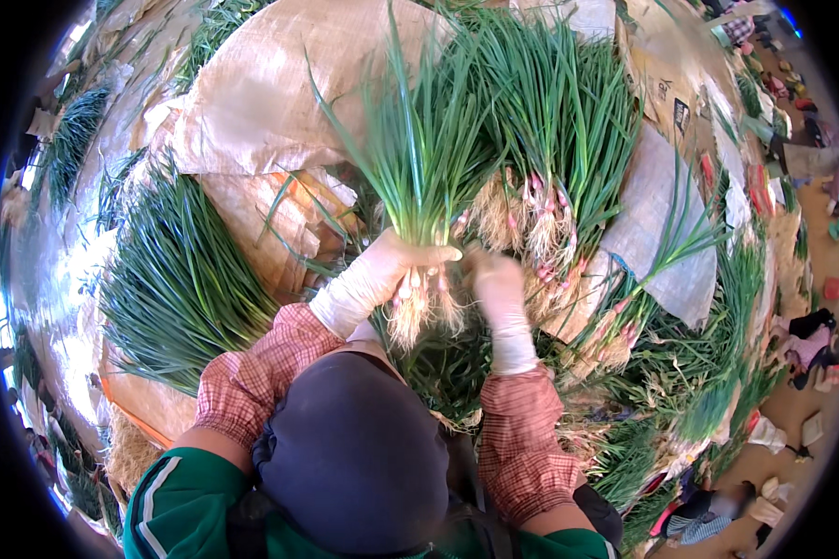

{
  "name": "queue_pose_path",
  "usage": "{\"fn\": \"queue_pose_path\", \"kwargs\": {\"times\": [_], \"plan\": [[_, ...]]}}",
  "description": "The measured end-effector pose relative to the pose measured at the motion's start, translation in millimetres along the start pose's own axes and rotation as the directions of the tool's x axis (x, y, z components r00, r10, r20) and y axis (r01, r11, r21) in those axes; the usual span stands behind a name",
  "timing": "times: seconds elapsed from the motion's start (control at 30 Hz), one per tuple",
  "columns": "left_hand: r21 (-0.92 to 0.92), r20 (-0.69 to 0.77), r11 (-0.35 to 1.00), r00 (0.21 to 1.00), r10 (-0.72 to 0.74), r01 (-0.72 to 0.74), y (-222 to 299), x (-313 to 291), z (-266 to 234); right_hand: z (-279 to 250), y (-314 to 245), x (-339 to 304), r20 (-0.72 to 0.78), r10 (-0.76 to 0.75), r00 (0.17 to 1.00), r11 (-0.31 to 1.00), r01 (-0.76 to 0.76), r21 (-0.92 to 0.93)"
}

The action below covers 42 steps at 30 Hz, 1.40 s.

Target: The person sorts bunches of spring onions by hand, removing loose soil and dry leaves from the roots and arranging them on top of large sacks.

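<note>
My left hand (382,272), in a pale glove, is closed around a bunch of spring onions (419,177) just above the bulbs. Its green leaves stand up and away from me, and its pale roots hang below the fist. Just right of those roots is my right hand (497,278), gloved as well; its fingers are smeared by motion, so whether they grip anything is unclear. Beyond it lies a large heap of spring onions (559,121) with pinkish bulbs and tangled roots turned toward me.
Another thick pile of spring onions (182,275) lies at the left. A beige woven sack (261,88) is spread at the far side, and a grey sheet (671,228) lies at the right. Loose leaves (671,373) cover the ground near right. Other people (718,512) are along the right rim.
</note>
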<state>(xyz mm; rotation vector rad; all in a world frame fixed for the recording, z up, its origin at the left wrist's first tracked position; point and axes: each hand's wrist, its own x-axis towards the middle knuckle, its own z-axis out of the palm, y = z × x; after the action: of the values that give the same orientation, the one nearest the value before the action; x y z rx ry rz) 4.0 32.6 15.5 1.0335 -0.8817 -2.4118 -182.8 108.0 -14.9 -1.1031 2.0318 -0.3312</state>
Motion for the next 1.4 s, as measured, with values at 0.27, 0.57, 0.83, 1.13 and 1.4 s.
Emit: {"fn": "queue_pose_path", "kwargs": {"times": [0.27,0.57,0.83,1.13,1.4], "plan": [[-0.054,-0.002,0.997,0.999,0.048,-0.049,7,1,17,-53,-35,72,-0.478,-0.248,0.843,0.9,0.018,-0.436],[0.177,-0.219,0.983,0.976,-0.016,0.056,-9,1,-17,-14,-73,-10,-0.12,-0.026,0.992,0.802,0.092,0.59],[0.104,0.06,0.994,0.998,-0.03,0.023,-15,14,-3,17,-29,-2,-0.082,0.207,0.975,0.416,-0.012,0.909],[0.026,0.072,0.999,0.996,-0.048,0.046,-6,4,-7,8,-3,-37,-0.172,-0.045,0.984,0.866,0.124,0.485],[-0.13,0.075,0.991,0.996,0.046,-0.036,-12,5,-14,5,-22,-46,0.051,-0.146,0.988,0.717,0.07,0.694]]}}
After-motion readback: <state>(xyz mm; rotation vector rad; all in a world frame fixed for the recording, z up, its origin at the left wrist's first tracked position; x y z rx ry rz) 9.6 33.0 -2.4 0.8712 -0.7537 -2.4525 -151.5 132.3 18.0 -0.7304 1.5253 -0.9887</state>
